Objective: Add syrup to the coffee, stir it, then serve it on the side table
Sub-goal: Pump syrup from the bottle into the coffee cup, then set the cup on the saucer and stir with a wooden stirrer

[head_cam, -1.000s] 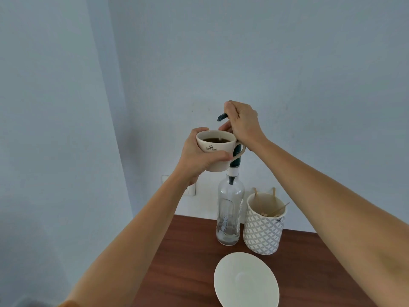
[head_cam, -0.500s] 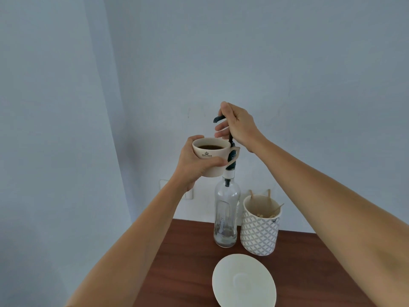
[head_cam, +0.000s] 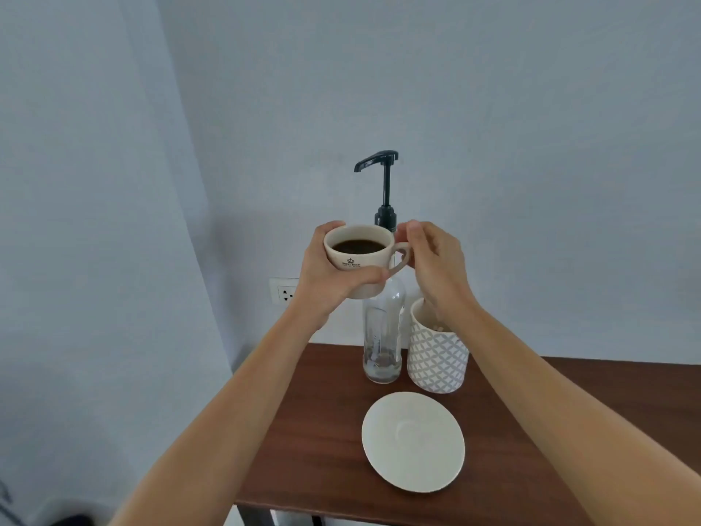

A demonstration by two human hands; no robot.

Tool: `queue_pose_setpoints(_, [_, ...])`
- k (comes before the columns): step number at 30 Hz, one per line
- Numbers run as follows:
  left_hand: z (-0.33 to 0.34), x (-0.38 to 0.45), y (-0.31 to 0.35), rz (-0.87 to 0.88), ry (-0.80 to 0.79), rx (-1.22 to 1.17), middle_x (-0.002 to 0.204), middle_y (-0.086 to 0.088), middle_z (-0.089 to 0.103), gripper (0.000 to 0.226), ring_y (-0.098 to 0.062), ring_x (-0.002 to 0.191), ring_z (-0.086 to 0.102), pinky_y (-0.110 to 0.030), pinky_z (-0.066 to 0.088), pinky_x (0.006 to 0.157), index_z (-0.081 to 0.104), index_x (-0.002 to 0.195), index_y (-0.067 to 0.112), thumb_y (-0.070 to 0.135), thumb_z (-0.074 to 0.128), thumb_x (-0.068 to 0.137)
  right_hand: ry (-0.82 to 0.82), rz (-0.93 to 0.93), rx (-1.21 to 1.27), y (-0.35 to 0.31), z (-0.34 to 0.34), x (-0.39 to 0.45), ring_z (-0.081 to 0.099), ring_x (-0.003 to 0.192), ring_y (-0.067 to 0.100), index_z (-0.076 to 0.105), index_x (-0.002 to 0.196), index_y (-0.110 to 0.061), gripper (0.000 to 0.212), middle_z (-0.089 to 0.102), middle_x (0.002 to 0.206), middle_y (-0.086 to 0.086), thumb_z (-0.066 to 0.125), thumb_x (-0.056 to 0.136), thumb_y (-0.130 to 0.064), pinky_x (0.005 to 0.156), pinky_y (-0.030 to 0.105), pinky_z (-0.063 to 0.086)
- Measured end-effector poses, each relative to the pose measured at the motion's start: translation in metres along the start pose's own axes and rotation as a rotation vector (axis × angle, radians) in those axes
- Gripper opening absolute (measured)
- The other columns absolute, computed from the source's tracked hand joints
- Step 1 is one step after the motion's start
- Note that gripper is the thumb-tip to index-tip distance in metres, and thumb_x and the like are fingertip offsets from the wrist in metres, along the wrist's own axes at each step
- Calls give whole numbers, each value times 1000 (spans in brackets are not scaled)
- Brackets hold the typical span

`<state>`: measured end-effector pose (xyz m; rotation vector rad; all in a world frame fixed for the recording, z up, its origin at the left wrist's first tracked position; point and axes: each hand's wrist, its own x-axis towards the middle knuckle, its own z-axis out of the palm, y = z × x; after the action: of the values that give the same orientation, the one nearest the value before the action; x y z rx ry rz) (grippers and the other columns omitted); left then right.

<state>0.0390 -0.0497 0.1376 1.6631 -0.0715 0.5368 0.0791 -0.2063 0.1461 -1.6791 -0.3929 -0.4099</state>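
We hold the coffee cup point(head_cam: 358, 260) in our left hand point(head_cam: 333, 277), fingers wrapped round its body, in the air in front of the syrup bottle point(head_cam: 383, 328). Right hand point(head_cam: 436, 271) is loose & half open beside the cup handle, gripping nothing. Pump head point(head_cam: 377, 161) stands up, free. Syrup prob. in already, we cannot confirm. Left to do: stirring w/ a stick from the patterned holder point(head_cam: 438, 354), then serving; saucer point(head_cam: 413, 442) on the table point(head_cam: 569, 411) is bare
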Motion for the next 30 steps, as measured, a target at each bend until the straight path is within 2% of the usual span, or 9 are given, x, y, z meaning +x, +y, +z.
queue_pose_setpoints(2, [4, -11, -8, -9, -10, -10, 115, 1, 68, 99, -8, 99, 67, -21, 56, 74, 50, 131, 24, 17, 93, 43, -107, 82, 114, 7, -3, -16, 71, 98, 24, 71, 108, -17, 37, 75, 101, 7, 40, 105, -36, 91, 47, 57])
queue_pose_setpoints(5, [11, -29, -23, -17, -25, -14, 115, 2, 67, 97, -7, 103, 66, -20, 56, 79, 50, 131, 24, 15, 94, 45, -197, 142, 218, 16, -10, -38, 71, 101, 24, 72, 108, -26, 38, 75, 105, 7, 35, 106, -37, 86, 39, 60])
queue_pose_setpoints(12, [27, -73, -67, -67, -160, -43, 113, 6, 65, 93, 2, 104, 65, -18, 56, 83, 46, 136, 15, -6, 94, 59, -192, 201, 204, 56, -29, -81, 69, 104, 13, 71, 110, -15, 41, 76, 102, -4, 33, 108, -29, 83, 25, 57])
queue_pose_setpoints(14, [29, -84, -80, -79, -213, -56, 117, 4, 64, 90, 0, 107, 65, -17, 56, 80, 45, 135, 14, -8, 92, 61, -176, 206, 172, 70, -33, -94, 68, 107, 16, 71, 112, -16, 41, 75, 107, 1, 32, 108, -28, 89, 31, 54])
queue_pose_setpoints(17, [35, -99, -99, -94, -263, -55, 119, 6, 65, 88, -4, 114, 64, -21, 56, 86, 45, 133, 19, -3, 93, 62, -152, 257, 214, 90, -38, -112, 68, 108, 22, 71, 113, -17, 39, 75, 109, 5, 34, 108, -28, 89, 39, 55])
queue_pose_setpoints(20, [41, -113, -117, -116, -289, -60, 122, 5, 62, 87, -2, 116, 62, -19, 54, 87, 44, 130, 27, 4, 93, 62, -114, 298, 193, 109, -41, -129, 70, 103, 21, 72, 109, -20, 37, 76, 104, 1, 36, 107, -28, 84, 34, 57])
queue_pose_setpoints(24, [45, -127, -137, -127, -330, -8, 119, 23, 64, 85, 1, 119, 60, -16, 48, 96, 42, 129, 32, 19, 92, 61, -91, 334, 150, 130, -42, -147, 70, 98, 24, 73, 107, -24, 35, 76, 100, 3, 38, 107, -27, 82, 34, 57])
queue_pose_setpoints(27, [44, -134, -150, -129, -352, 9, 126, 12, 62, 87, -6, 124, 59, -18, 47, 99, 41, 135, 26, 9, 92, 66, -90, 350, 130, 140, -43, -155, 69, 98, 24, 72, 110, -23, 34, 76, 101, 2, 38, 107, -25, 81, 34, 56])
queue_pose_setpoints(30, [44, -140, -158, -120, -367, 15, 132, 0, 59, 86, -10, 126, 57, -19, 46, 100, 41, 136, 23, 3, 90, 68, -106, 358, 108, 146, -43, -161, 69, 98, 22, 72, 109, -25, 34, 76, 102, 0, 38, 107, -26, 87, 45, 56])
